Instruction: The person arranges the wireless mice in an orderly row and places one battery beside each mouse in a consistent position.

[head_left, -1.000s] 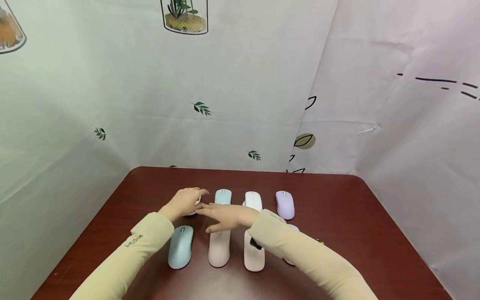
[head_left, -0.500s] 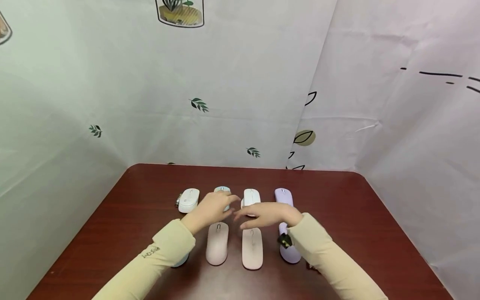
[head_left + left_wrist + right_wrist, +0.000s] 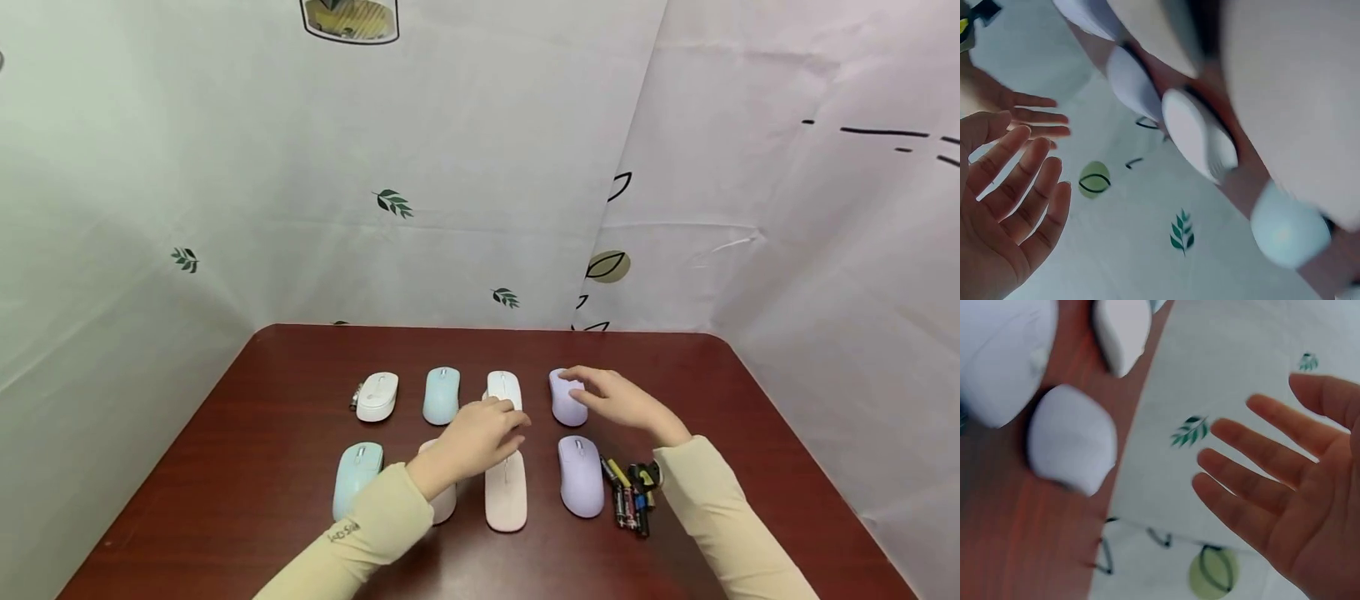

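Note:
Two rows of wireless computer mice lie on the table. My left hand (image 3: 478,437), fingers relaxed and holding nothing, hovers over the middle of the rows. Partly hidden under it are a white mouse (image 3: 503,385) behind, and two pink mice, the right one (image 3: 506,500) showing more. My right hand (image 3: 618,398) is nearest the back lavender mouse (image 3: 567,404), with its fingertips over that mouse's upper right; in the right wrist view its fingers are spread and hold nothing. Another lavender mouse (image 3: 581,479) lies in front.
Several batteries (image 3: 628,500) lie in a cluster right of the front lavender mouse. On the left are a white mouse (image 3: 377,397) with a small object beside it and light blue mice, one behind (image 3: 442,398), one in front (image 3: 355,477). Fabric walls (image 3: 450,167) enclose the table (image 3: 300,367).
Both hands have moved to the right across the mice, from the back left white mouse, and have drawn apart. The batteries and the lavender mice have come into fuller view.

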`<action>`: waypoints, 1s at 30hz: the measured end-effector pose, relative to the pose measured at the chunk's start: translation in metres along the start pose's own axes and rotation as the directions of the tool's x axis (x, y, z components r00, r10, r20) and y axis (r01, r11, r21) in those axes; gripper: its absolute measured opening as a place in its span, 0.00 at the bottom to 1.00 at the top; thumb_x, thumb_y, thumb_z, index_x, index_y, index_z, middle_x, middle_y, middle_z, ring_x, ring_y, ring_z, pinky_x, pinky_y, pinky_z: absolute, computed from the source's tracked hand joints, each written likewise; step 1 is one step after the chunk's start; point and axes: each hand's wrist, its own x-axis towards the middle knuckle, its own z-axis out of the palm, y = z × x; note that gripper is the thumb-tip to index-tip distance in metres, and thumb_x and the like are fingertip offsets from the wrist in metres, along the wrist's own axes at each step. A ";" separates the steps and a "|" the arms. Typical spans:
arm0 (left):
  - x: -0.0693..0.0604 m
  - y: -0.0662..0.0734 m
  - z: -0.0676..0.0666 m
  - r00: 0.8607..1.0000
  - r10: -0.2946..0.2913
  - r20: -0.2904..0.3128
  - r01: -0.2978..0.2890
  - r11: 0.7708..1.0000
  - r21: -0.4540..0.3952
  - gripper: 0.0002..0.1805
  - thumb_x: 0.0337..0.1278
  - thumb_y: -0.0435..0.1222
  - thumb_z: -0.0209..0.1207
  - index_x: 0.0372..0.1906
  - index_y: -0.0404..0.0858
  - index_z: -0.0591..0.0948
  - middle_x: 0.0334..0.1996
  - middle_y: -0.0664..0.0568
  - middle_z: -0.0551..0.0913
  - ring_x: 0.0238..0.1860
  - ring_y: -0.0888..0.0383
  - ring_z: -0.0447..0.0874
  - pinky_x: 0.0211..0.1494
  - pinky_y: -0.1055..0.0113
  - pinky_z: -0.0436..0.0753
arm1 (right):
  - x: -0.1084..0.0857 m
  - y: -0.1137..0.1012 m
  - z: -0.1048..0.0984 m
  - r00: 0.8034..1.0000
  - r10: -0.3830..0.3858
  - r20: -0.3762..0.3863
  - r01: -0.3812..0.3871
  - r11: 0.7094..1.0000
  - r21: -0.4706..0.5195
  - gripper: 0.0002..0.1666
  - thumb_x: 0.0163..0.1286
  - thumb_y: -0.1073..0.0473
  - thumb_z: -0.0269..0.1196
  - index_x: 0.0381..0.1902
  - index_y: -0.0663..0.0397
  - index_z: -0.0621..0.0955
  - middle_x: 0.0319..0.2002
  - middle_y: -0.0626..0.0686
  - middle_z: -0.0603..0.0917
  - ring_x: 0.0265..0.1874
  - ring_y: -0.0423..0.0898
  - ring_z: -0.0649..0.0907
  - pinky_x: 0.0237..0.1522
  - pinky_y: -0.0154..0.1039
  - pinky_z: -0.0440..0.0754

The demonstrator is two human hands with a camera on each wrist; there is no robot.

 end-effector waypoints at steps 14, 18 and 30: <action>0.027 0.042 0.029 1.000 -0.025 0.016 0.027 0.994 -0.104 0.02 0.55 0.39 0.61 0.32 0.47 0.84 0.31 0.60 0.82 0.32 0.64 0.76 0.34 0.77 0.73 | -0.027 0.043 -0.002 0.981 0.106 -0.160 -0.110 0.994 -0.019 0.17 0.69 0.64 0.55 0.54 0.65 0.75 0.52 0.66 0.80 0.49 0.60 0.81 0.47 0.53 0.79; 0.034 0.045 0.035 0.999 -0.023 0.025 0.025 0.996 -0.085 0.02 0.55 0.39 0.62 0.30 0.47 0.83 0.30 0.61 0.81 0.33 0.64 0.77 0.34 0.77 0.73 | -0.032 0.051 -0.003 0.977 0.122 -0.174 -0.133 0.989 -0.057 0.16 0.69 0.64 0.55 0.53 0.65 0.76 0.49 0.66 0.81 0.47 0.60 0.82 0.45 0.54 0.79; 0.070 0.052 0.051 0.993 0.037 0.113 -0.050 0.992 0.113 0.05 0.56 0.45 0.61 0.30 0.49 0.83 0.31 0.59 0.79 0.33 0.62 0.77 0.32 0.73 0.76 | -0.041 0.061 0.001 0.974 0.177 -0.139 -0.186 0.981 -0.055 0.17 0.68 0.65 0.56 0.53 0.69 0.76 0.49 0.67 0.81 0.47 0.61 0.82 0.46 0.54 0.79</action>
